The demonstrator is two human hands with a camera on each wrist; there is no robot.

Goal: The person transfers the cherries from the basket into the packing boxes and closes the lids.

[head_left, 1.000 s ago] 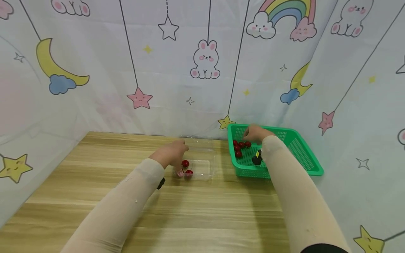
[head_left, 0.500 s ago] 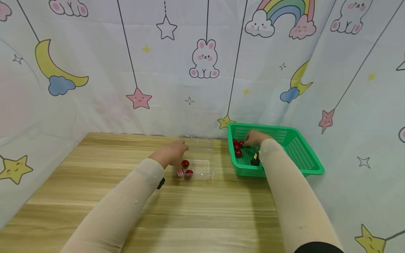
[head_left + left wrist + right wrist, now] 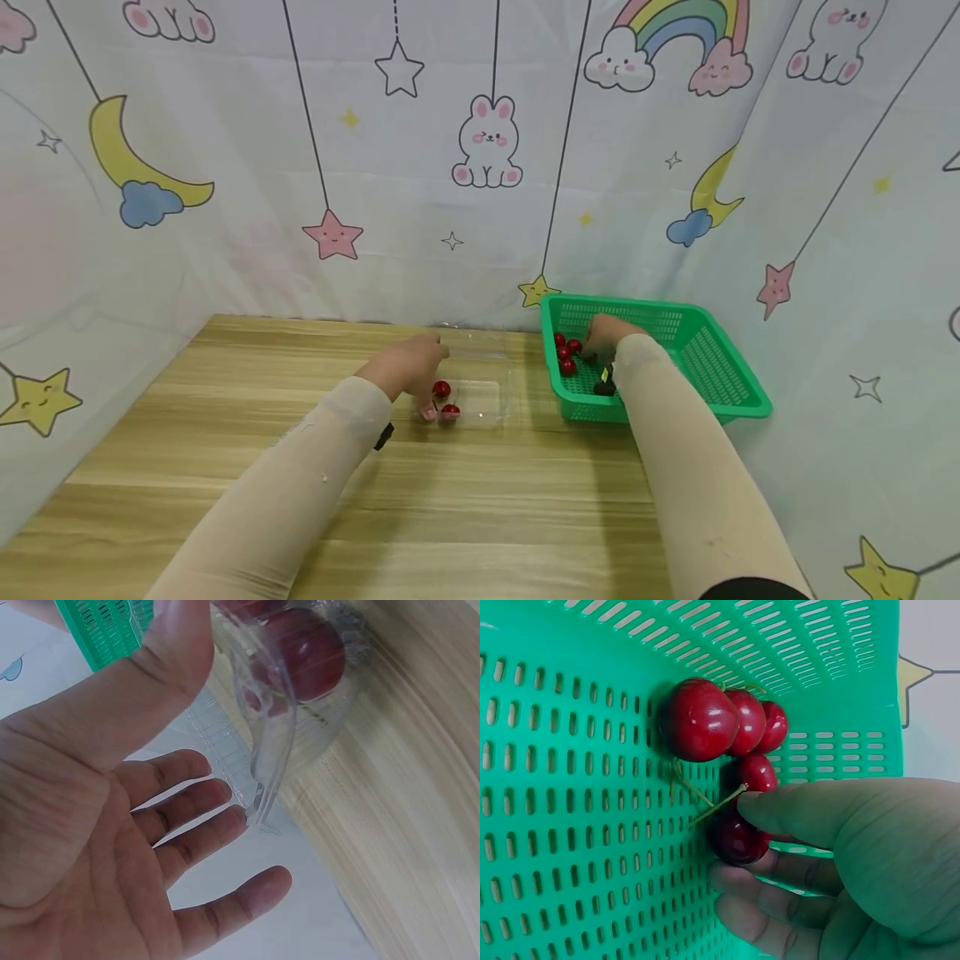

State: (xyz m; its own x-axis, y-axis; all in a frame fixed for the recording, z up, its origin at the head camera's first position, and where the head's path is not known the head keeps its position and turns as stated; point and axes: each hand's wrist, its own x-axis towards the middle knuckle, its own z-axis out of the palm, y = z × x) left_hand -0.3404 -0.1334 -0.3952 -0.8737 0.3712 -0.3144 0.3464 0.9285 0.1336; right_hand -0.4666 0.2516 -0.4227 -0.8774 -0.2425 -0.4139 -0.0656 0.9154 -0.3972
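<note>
Fingers (image 3: 199, 841) of the left hand (image 3: 403, 365), loosely extended, touch (presumably to steady) a clear box (image 3: 483, 400) with cherries (image 3: 442, 389) near the surface's (image 3: 450, 508) far edge; toward the far right corner, the right hand (image 3: 604, 335) pinches a cherry (image 3: 736, 846) beside other fruit (image 3: 699, 720) corralled in a green basket (image 3: 592, 409).

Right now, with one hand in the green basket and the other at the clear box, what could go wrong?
The cherry pinched by the right hand might slip out. Two stems cross beside it, so lifting could perhaps drag a neighbouring cherry along. The clear box looks thin; a nudge from the left hand might shift it and roll the two cherries inside.
</note>
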